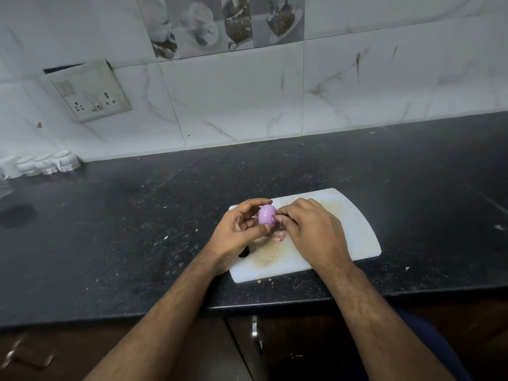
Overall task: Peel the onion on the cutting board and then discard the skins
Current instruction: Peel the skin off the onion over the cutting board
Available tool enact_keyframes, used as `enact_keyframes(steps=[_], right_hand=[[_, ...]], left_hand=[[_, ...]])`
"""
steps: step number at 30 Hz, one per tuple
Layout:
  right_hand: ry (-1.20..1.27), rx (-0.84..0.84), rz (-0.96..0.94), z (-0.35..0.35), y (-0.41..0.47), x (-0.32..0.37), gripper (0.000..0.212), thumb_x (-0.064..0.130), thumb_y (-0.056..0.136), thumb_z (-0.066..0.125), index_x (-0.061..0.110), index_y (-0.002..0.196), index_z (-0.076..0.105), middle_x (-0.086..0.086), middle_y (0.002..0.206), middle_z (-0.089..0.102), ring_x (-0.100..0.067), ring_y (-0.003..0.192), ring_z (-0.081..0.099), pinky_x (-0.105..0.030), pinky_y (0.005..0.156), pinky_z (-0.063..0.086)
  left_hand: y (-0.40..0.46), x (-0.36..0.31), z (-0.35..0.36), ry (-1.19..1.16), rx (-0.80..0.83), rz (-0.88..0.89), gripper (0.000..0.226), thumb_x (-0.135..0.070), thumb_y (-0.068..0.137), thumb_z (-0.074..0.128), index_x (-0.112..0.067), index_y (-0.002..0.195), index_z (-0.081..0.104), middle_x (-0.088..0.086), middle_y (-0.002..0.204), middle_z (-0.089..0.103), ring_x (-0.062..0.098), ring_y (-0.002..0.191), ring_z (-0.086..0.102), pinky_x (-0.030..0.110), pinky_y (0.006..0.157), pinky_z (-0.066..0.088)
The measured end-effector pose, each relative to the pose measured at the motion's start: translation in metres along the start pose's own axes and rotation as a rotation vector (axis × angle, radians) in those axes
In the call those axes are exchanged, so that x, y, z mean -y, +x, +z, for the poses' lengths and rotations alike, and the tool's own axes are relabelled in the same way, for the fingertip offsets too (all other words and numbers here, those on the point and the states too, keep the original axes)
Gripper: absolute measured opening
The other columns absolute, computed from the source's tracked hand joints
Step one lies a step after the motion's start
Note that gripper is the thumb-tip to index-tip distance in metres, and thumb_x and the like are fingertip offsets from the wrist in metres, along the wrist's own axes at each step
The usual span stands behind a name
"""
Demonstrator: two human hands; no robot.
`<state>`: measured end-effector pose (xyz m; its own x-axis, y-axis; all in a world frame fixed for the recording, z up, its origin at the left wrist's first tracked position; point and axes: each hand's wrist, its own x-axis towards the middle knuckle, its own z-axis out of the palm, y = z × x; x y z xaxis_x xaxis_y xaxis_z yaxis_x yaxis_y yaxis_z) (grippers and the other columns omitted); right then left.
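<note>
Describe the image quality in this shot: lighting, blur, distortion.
Head view: dim, cool, even light; wide-angle lens bows the countertop edge; onion and cutting board fairly sharp at centre; cups at far left smeared; bottom-left corner streaked with blur.

- My worktop is a dark speckled stone counter (115, 243).
- A white cutting board (354, 229) lies flat on it, near the front edge (stained in the middle).
- Small white cups (41, 166) stand at the far left by the wall.
- Pale scraps (499, 227) dot the stone.
</note>
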<state>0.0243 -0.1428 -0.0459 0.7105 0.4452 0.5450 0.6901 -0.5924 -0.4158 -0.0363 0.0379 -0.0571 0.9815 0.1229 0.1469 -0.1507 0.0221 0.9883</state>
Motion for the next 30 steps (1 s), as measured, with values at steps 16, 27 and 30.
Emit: enact_keyframes(steps=[16,27,30], right_hand=[[-0.021,0.139,-0.098,-0.008,0.004,-0.009,0.02,0.039,0.099,0.059,0.029,0.105,0.074,0.012,0.101,0.07,-0.012,0.099,0.06,-0.035,0.076,0.053],[-0.107,0.088,-0.142,-0.005,0.003,-0.002,0.019,0.04,0.094,0.063,0.023,0.094,0.072,0.01,0.088,0.067,-0.015,0.088,0.059,-0.029,0.058,0.042],[-0.093,0.114,-0.104,-0.006,0.003,0.002,0.019,0.04,0.096,0.061,0.024,0.097,0.072,0.011,0.091,0.066,-0.013,0.092,0.056,-0.031,0.061,0.044]], left_hand=[[0.001,0.0,-0.003,-0.02,0.028,-0.044,0.047,0.011,0.09,0.071,-0.002,0.134,0.064,0.018,0.119,0.076,0.026,0.105,0.074,0.032,0.09,0.061],[0.0,0.001,-0.002,-0.02,0.038,-0.038,0.045,0.008,0.088,0.068,0.0,0.132,0.066,0.018,0.114,0.077,0.024,0.097,0.075,0.032,0.086,0.062],[0.0,0.001,-0.001,-0.035,0.029,-0.038,0.044,0.011,0.088,0.064,0.0,0.13,0.067,0.018,0.111,0.077,0.026,0.093,0.077,0.031,0.084,0.062]])
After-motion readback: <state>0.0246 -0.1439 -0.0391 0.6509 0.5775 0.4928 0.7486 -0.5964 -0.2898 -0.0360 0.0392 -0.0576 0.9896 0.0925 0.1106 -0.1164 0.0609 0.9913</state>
